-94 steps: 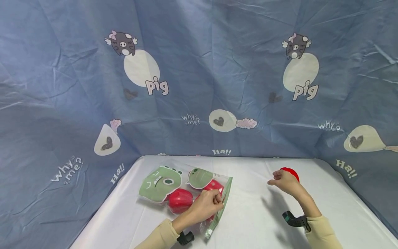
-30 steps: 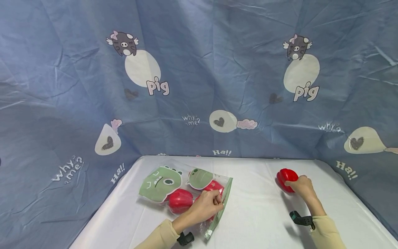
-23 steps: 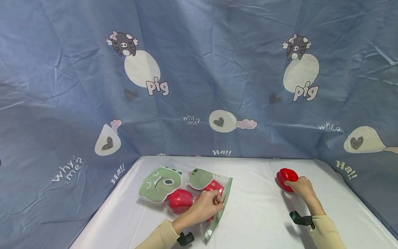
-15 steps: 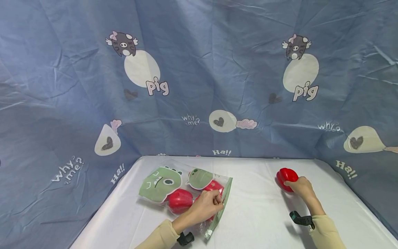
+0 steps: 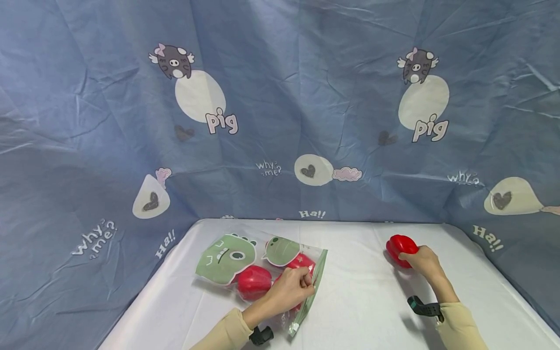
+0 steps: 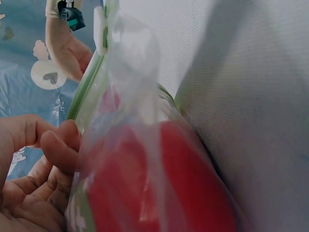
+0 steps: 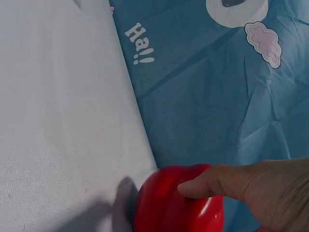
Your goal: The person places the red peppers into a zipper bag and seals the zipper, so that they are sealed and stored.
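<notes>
My right hand (image 5: pixel 424 262) grips a glossy, lobed red bell pepper (image 5: pixel 400 249) at the right of the white table. Its thumb presses on the pepper's side in the right wrist view, and its other fingers are mostly hidden. On the left lies a clear zip bag (image 5: pixel 319 272) with green cartoon prints and a green zip edge. Red bell peppers (image 5: pixel 254 281) show through its film. My left hand (image 5: pixel 290 288) pinches the bag near its mouth with curled fingers. Close in the left wrist view, red contents (image 6: pixel 159 183) fill the bag beside those fingers.
A white cloth covers the table (image 5: pixel 350 301). Behind it hangs a blue curtain (image 5: pixel 280 97) with pig prints, which meets the table's far edge. A white slider (image 6: pixel 100 31) sits on the bag's zip. Dark bands circle both wrists.
My right hand has come round to the near side of the loose bell pepper and taken hold of it. Lately the pepper has shifted slightly left and away. My left hand and the bag stay put.
</notes>
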A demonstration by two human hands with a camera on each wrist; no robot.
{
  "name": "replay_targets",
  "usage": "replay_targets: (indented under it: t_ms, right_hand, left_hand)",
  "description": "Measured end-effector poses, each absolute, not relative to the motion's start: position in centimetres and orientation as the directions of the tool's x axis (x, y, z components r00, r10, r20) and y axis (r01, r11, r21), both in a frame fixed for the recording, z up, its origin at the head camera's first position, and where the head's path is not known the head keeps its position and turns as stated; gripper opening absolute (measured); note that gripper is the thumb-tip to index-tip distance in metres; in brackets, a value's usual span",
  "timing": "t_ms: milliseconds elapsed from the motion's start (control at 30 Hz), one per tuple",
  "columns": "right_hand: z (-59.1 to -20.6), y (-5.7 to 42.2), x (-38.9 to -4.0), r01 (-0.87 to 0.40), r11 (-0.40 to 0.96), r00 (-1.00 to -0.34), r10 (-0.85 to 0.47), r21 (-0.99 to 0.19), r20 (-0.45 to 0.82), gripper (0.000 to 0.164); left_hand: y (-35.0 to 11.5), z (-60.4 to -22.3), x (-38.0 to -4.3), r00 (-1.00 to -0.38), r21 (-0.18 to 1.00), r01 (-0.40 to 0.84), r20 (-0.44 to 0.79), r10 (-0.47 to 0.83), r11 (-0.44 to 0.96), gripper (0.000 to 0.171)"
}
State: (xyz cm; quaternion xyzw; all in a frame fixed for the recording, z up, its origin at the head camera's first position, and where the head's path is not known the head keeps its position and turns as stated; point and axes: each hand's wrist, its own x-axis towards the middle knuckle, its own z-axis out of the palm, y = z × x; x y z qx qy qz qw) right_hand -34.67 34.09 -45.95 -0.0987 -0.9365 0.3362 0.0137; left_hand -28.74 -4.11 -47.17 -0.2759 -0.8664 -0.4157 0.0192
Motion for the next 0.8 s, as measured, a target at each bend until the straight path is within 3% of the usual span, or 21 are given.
replay_targets:
  t_ms: [800]
  right_hand:
    - [-43.8,32.3,-34.1,0.128,0.754,-0.991,0.118,-0.644,-0.059,0.070]
  left_hand:
    - [-4.1,-47.1,-28.7,-0.850,0.714,0.488,0.258,0.460,0.502,0.009]
